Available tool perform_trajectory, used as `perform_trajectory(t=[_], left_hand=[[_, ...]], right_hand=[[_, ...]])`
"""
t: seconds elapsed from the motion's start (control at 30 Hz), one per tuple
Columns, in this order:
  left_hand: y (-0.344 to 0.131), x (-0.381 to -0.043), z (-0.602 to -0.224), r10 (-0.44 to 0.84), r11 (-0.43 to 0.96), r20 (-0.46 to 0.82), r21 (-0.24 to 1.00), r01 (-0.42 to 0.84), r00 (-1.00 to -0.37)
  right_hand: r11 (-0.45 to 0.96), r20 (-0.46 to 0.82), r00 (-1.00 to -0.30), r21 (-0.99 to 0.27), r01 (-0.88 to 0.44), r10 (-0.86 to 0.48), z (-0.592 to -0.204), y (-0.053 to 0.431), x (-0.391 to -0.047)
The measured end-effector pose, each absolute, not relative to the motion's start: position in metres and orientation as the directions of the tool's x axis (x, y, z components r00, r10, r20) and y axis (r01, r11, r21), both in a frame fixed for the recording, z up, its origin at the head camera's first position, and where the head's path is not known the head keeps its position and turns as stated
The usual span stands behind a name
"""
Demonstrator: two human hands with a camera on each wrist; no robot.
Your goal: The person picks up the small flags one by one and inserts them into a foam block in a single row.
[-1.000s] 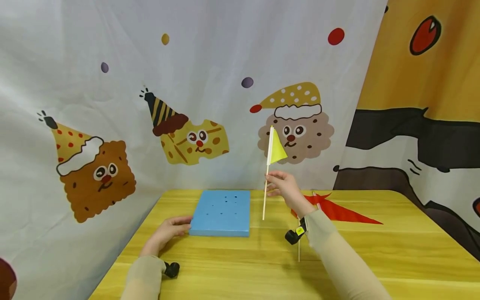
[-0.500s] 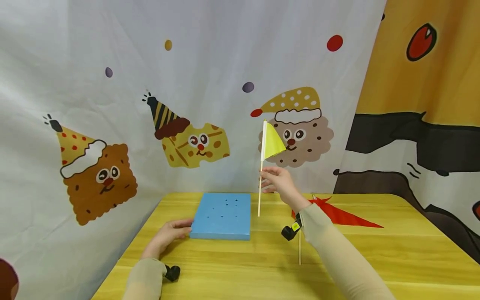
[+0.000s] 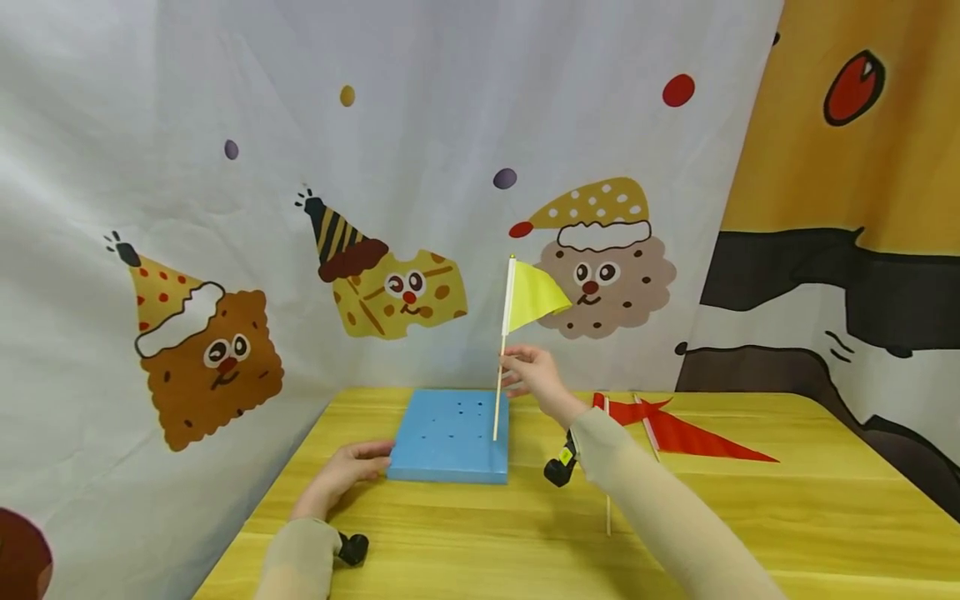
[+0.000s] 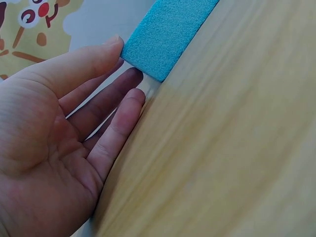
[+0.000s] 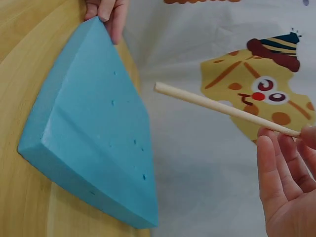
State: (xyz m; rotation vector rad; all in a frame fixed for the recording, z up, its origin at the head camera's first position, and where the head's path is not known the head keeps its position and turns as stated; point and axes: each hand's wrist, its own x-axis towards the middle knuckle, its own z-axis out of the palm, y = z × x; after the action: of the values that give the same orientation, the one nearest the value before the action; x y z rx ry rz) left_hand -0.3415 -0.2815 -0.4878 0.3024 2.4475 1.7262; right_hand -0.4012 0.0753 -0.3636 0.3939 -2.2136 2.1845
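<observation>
- Nearest were two pale sleeves (image 3: 667,508), each with a small black wrist camera (image 3: 352,550) by the cuff.
- The left hand (image 3: 347,471) rested at the left side of a flat blue block (image 3: 450,463), its thumb touching the block's edge, its fingers loosely extended rather than wrapped round it.
- The block lay flat on a yellow wood-grain table (image 3: 465,542), with small dark holes scattered over its top.
- To the right, partly behind the right sleeve, two red flags (image 3: 705,435) lay on the table, their cloths close together; one wooden stick pointed back toward the person.
- The right hand (image 3: 534,377) pinched the thin stick of a yellow flag (image 3: 531,298), closed only as far as that stick needed, with the other fingers spread slightly.
- The yellow flag stood nearly upright, cloth to the right; its bare lower end hung over the block's right side, and the right wrist view showed that end clear of the surface.
- Farthest off hung a pale backdrop (image 3: 420,92) printed with a brown biscuit (image 3: 217,375), a cheese (image 3: 420,312) and a greyish round cookie (image 3: 637,283), all in party hats.
</observation>
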Motion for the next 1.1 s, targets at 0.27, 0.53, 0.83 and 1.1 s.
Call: perform_trajectory(t=[0.27, 0.53, 0.83, 1.1], left_hand=[[-0.282, -0.341, -0.486, 0.246, 0.332, 0.013, 0.938, 0.097, -0.969], [-0.28, -0.341, -0.485, 0.239, 0.314, 0.018, 0.945, 0.094, -0.971], [-0.28, -0.34, -0.484, 0.238, 0.315, 0.03, 0.943, 0.106, -0.971], [-0.279, -0.34, -0.488, 0.243, 0.31, 0.031, 0.945, 0.108, -0.97]], right_hand=[[-0.019, 0.183, -0.977, -0.983, -0.182, -0.109, -0.37, 0.05, -0.408], [-0.032, 0.149, -0.983, -0.989, -0.147, -0.11, -0.373, 0.028, -0.41], [-0.029, 0.164, -0.981, -0.986, -0.162, -0.101, -0.381, 0.009, -0.421], [-0.019, 0.168, -0.981, -0.986, -0.167, -0.097, -0.387, -0.006, -0.42]])
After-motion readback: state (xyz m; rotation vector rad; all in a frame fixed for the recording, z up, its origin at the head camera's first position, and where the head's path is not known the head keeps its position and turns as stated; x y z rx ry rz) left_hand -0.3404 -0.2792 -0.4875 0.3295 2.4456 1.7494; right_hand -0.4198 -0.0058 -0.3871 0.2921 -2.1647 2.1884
